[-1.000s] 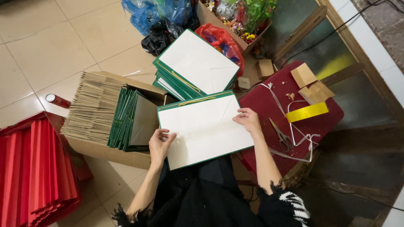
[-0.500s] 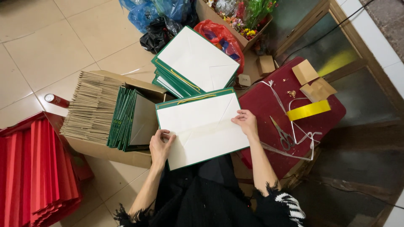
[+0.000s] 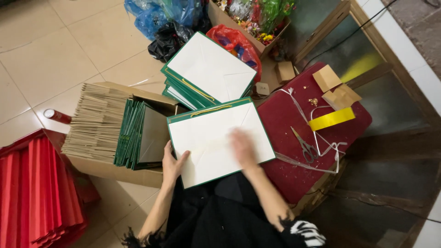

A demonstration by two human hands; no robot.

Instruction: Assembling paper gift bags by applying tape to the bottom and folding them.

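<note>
A flat white paper bag with a green border (image 3: 206, 133) lies on my lap, its gold cord handle along the far edge. My left hand (image 3: 173, 164) holds the bag's near left edge, fingers resting on the white face. My right hand (image 3: 243, 148) lies flat on the middle of the bag, fingers apart and blurred by motion. A stack of the same flat green-edged bags (image 3: 209, 69) lies just beyond.
A cardboard box (image 3: 110, 167) at left holds upright brown and green folded bags. A maroon stool (image 3: 285, 124) at right carries scissors (image 3: 304, 145), white ribbon, a yellow tape strip (image 3: 331, 119) and small brown boxes. Red folded bags (image 3: 32, 188) lie far left.
My right hand has slid from the bag's far right edge toward its middle. My left hand has stayed on the near left edge.
</note>
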